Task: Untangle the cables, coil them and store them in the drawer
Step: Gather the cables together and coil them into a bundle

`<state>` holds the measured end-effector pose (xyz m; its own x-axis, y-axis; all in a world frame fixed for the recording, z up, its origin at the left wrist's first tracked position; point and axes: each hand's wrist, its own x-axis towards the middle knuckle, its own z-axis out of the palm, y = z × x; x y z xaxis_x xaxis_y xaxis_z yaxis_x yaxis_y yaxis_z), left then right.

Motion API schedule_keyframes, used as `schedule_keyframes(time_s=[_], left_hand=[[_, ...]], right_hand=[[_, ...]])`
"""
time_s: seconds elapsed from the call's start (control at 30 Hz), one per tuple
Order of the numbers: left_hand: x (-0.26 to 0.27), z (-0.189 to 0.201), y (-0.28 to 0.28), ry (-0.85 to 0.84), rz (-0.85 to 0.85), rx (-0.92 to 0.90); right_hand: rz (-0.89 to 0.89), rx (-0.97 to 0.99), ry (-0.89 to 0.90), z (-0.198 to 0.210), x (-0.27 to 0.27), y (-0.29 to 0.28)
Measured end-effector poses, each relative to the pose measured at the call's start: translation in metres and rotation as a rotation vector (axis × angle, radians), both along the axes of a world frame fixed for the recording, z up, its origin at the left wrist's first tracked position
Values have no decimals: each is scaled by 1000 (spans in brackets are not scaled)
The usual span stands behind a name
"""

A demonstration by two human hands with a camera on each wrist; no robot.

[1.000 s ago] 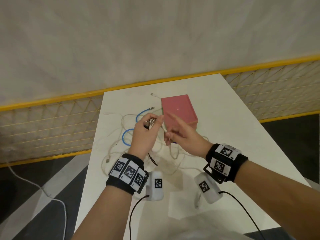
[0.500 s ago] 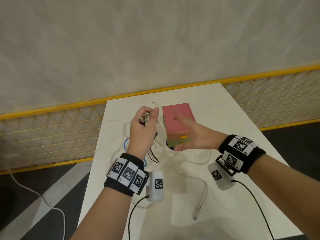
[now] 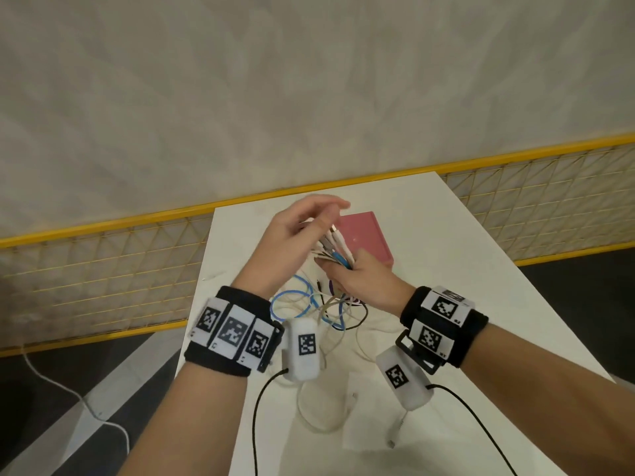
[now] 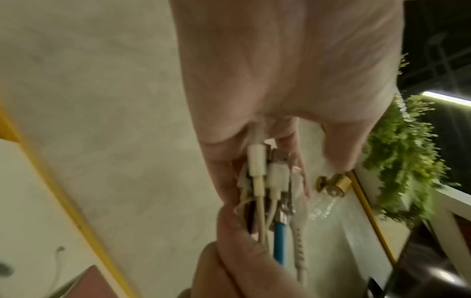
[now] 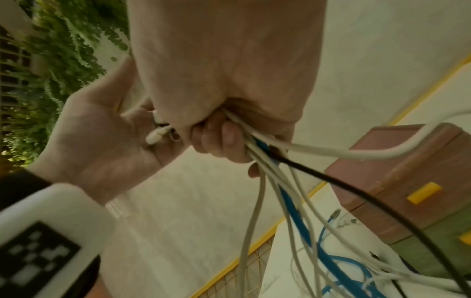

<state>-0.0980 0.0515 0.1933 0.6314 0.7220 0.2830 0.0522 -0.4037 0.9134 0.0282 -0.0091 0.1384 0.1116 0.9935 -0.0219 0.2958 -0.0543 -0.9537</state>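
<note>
My right hand [image 3: 347, 269] grips a bundle of cables [image 5: 265, 181], white, blue and black, just below their plugs. The plug ends [image 3: 331, 247] stick up out of its fist and lie against the straight fingers [image 4: 221, 177] of my left hand [image 3: 330, 214], which is held flat above them. Both hands are raised over the table. The rest of the tangle [image 3: 319, 310] hangs down onto the white table [image 3: 446, 269] between my wrists. The pink drawer box [image 3: 367, 235] stands just behind the hands, and its drawers with yellow handles [image 5: 424, 192] look pushed in.
A loose white cable loop [image 3: 319, 413] and a plug end [image 3: 393, 438] lie near the table's front edge. A yellow mesh fence [image 3: 103, 269] runs behind and to both sides. Another white cord [image 3: 68, 396] trails on the floor at left.
My right hand left the box and took hold of the cable bundle below the plugs. My left hand, which held the plugs, has opened flat. Both hands rose.
</note>
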Motion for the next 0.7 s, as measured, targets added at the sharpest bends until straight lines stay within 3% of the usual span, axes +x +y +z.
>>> schedule_keyframes(time_s=[0.1,0.37,0.5,0.6,0.7], left_hand=[[10,-6,1,203,44,219],[16,-12,0,369,16,570],[20,-15,0,445,85,745],[22,-19,-2,347,150,736],[21,-13,2,212,218,564]], right_hand=[[20,20,41,6,-2,1],[70,19,32,18,-5,-2],[-20,100,57,11,-6,4],[-26,97,88,9,1,8],[74,66,-17,7,11,4]])
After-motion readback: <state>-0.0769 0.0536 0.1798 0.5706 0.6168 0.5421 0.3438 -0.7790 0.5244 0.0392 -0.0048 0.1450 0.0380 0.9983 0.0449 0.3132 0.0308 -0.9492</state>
